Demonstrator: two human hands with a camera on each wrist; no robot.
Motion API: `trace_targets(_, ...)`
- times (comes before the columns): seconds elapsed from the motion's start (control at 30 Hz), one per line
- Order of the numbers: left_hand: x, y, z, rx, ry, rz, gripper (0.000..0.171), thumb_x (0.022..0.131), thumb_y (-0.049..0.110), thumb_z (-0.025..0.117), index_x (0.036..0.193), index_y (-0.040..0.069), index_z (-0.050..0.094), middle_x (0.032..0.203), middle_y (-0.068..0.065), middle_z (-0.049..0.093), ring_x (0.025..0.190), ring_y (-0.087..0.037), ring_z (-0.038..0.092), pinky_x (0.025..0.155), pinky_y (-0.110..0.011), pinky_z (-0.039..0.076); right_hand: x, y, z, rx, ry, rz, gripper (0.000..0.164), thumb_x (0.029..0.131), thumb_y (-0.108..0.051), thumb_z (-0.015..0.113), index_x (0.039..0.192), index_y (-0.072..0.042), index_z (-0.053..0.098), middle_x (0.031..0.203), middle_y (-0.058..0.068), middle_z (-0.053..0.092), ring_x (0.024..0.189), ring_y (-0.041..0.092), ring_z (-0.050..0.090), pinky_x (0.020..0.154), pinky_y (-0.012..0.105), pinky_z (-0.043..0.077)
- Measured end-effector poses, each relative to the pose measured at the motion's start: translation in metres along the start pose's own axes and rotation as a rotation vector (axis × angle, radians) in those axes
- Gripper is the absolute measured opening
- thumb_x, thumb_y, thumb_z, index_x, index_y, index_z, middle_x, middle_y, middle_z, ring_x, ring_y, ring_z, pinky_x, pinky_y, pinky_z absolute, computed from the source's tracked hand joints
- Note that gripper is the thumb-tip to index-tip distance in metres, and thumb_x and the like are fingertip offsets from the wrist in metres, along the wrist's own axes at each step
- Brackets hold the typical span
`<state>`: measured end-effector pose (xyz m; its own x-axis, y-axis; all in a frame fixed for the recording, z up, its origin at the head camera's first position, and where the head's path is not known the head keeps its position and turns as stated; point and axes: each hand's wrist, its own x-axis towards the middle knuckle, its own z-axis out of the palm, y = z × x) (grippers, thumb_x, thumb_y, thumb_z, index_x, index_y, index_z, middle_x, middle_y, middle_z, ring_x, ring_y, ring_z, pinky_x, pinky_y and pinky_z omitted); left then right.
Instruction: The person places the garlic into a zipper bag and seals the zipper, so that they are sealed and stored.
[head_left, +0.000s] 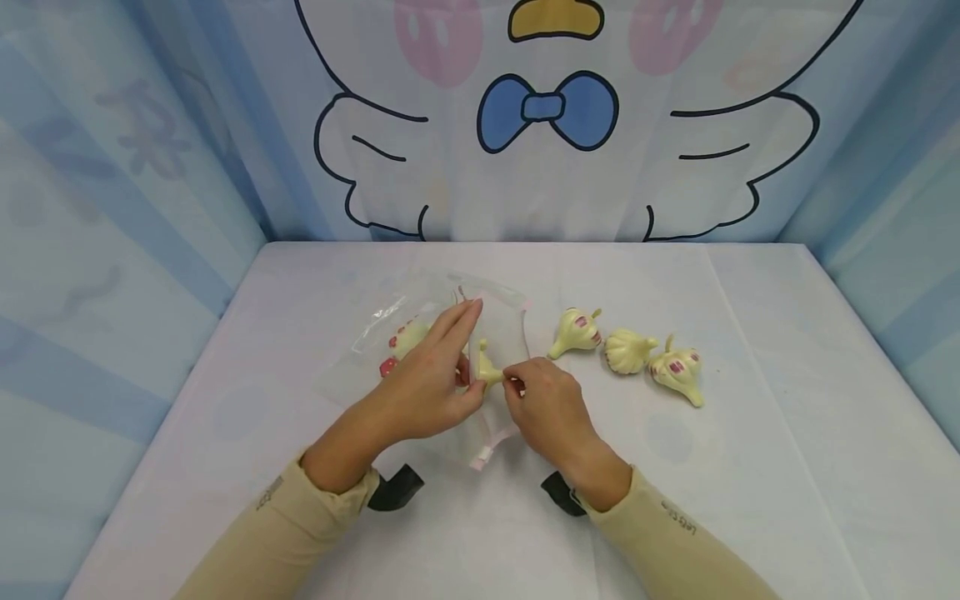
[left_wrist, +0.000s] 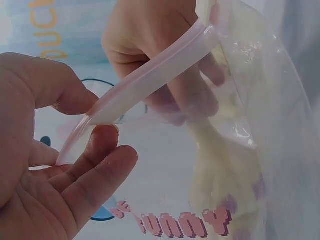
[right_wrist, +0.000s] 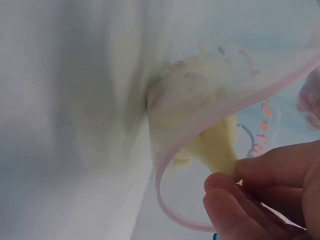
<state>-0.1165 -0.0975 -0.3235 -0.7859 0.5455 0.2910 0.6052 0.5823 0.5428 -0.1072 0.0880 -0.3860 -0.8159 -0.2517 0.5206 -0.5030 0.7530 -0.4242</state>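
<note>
A clear plastic zip bag [head_left: 510, 321] with a pink rim lies under both hands, its mouth held apart. My left hand [head_left: 427, 379] pinches the pink rim [left_wrist: 145, 77] between thumb and fingers, as the left wrist view shows. Between finger and thumb, my right hand [head_left: 551, 408] grips the narrow stem of a pale yellow garlic bulb [right_wrist: 220, 142] that looks like a toy. The bulb's round end, with purplish marks, is inside the bag's mouth, seen through the film. My left hand partly covers the bag in the head view.
Right of the bag lie three similar garlic bulbs: one nearer the bag [head_left: 577, 329], a middle one [head_left: 628, 351] and a marked one [head_left: 677, 369]. Red and pale printing [head_left: 401, 342] shows on the bag's left. A printed curtain [head_left: 547, 183] stands behind the white table [head_left: 750, 467].
</note>
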Motion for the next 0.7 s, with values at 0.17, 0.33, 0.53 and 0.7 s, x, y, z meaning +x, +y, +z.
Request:
trace_targets(0.17, 0.0005, 0.0008, 0.0002, 0.011, -0.011, -0.023, 0.082, 0.084, 0.005, 0.071, 0.153, -0.009, 0.027, 0.156, -0.022, 0.029, 0.077, -0.01, 0.059, 0.073, -0.021, 0.053, -0.0002, -0.0031, -0.001, 0.04, -0.055, 0.0, 0.009, 0.084, 0.002, 0.074, 0.092, 0.005, 0.074, 0.087, 0.013, 0.071, 0.079, 0.024, 0.069, 0.069, 0.037, 0.058)
trace_targets(0.33, 0.0006, 0.001, 0.0013, 0.008, -0.017, -0.034, 0.082, 0.084, 0.005, 0.071, 0.153, -0.009, 0.027, 0.156, -0.022, 0.029, 0.078, -0.009, 0.058, 0.073, -0.02, 0.053, 0.0001, -0.0031, -0.0002, 0.014, -0.029, 0.013, 0.006, 0.084, 0.002, 0.074, 0.089, 0.002, 0.074, 0.083, 0.011, 0.07, 0.076, 0.023, 0.068, 0.065, 0.037, 0.057)
trace_targets(0.53, 0.0001, 0.0003, 0.0022, -0.004, -0.009, -0.021, 0.082, 0.084, 0.004, 0.071, 0.152, -0.01, 0.027, 0.156, -0.022, 0.029, 0.077, -0.009, 0.058, 0.073, -0.021, 0.053, 0.0002, -0.0015, 0.0026, -0.031, 0.031, 0.019, 0.005, 0.081, 0.004, 0.074, 0.083, 0.0, 0.071, 0.078, 0.01, 0.066, 0.07, 0.023, 0.065, 0.059, 0.038, 0.055)
trace_targets(0.7, -0.0001, -0.0005, 0.0032, 0.001, -0.005, -0.006, 0.082, 0.084, 0.004, 0.071, 0.152, -0.01, 0.028, 0.156, -0.023, 0.029, 0.077, -0.009, 0.058, 0.073, -0.02, 0.053, 0.0009, -0.0009, 0.0062, -0.048, 0.06, -0.013, 0.005, 0.081, 0.006, 0.073, 0.084, 0.002, 0.074, 0.081, 0.012, 0.069, 0.074, 0.025, 0.069, 0.062, 0.038, 0.058)
